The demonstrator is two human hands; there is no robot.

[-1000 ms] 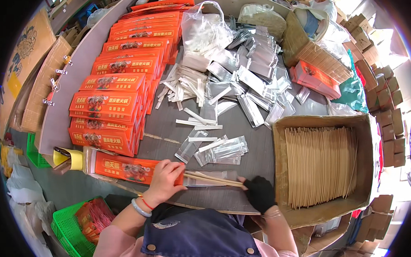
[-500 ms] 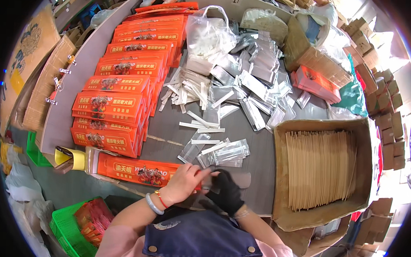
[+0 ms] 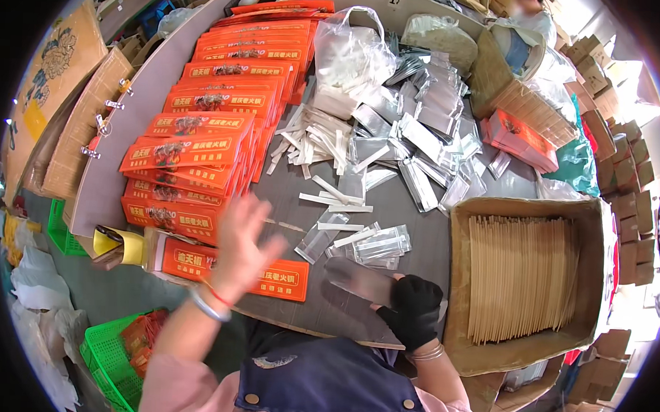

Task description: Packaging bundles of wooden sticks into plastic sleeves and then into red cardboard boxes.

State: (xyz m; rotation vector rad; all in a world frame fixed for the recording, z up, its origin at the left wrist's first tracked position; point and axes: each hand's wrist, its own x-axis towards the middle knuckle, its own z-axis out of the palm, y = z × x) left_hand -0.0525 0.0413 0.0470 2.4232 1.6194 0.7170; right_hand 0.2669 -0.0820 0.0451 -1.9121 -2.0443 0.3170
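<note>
My left hand (image 3: 245, 243) is lifted above the table's near edge, blurred, fingers spread and holding nothing. It hovers over a single long orange packet (image 3: 269, 280) lying flat there. My right hand (image 3: 414, 307), in a black glove, grips one end of a clear plastic sleeve (image 3: 356, 278), which points left and is blurred; I cannot tell what is inside it. A small heap of clear sleeves (image 3: 376, 244) lies just beyond it. An open cardboard box (image 3: 460, 239) full of pale wooden chopsticks (image 3: 524, 274) stands at the right.
Stacks of orange packets (image 3: 202, 129) fill the left of the grey table (image 3: 395, 208). White paper sachets (image 3: 325, 133), silvery sleeves (image 3: 427, 122) and a plastic bag (image 3: 350, 54) lie behind. A yellow tape roll (image 3: 118, 246) and a green basket (image 3: 110, 351) sit lower left.
My hands were together at the table edge, handling chopsticks. Now the left hand has let go and swung up and left, open; the right hand has moved right with the clear sleeve.
</note>
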